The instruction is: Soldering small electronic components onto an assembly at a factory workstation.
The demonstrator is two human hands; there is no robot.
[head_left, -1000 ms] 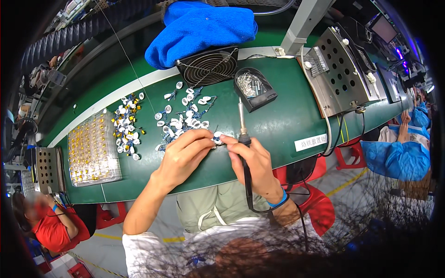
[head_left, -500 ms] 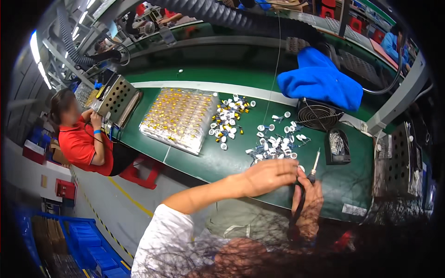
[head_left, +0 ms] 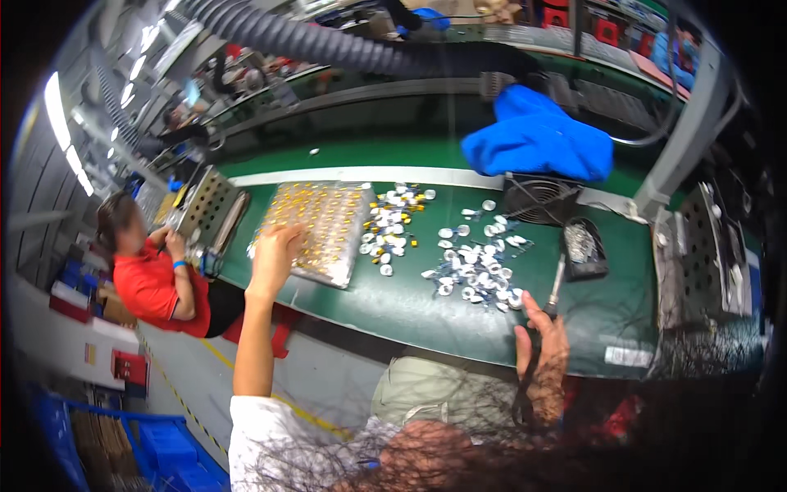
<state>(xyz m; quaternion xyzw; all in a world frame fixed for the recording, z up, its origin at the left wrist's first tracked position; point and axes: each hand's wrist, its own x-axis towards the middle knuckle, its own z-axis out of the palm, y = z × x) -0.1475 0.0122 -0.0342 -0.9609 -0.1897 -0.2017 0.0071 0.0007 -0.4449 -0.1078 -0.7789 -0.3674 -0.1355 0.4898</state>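
Note:
My left hand (head_left: 277, 252) is over the near left part of a clear tray (head_left: 332, 273) filled with rows of small yellow-topped parts. Its fingers are bent and blurred, so whether they pinch anything is hidden. In my right hand (head_left: 544, 351) is a soldering iron (head_left: 558, 280), its dark handle in the palm and its metal tip pointing away from me. The index finger and thumb stand apart. By that fingertip lies a loose pile of white round caps with dark wires (head_left: 471, 271). A second pile, white and yellow pieces (head_left: 396, 215), lies beside the tray.
A small fan (head_left: 537, 198) under a blue cloth (head_left: 541, 135) stands behind the wired caps. To its right are a black bin of metal bits (head_left: 584, 248) and a perforated metal box (head_left: 697, 254). A co-worker in a red shirt (head_left: 154, 283) sits at the left.
My left hand has left my right hand and swung left to the tray. My right hand keeps the soldering iron in about the same place. The view has shifted slightly.

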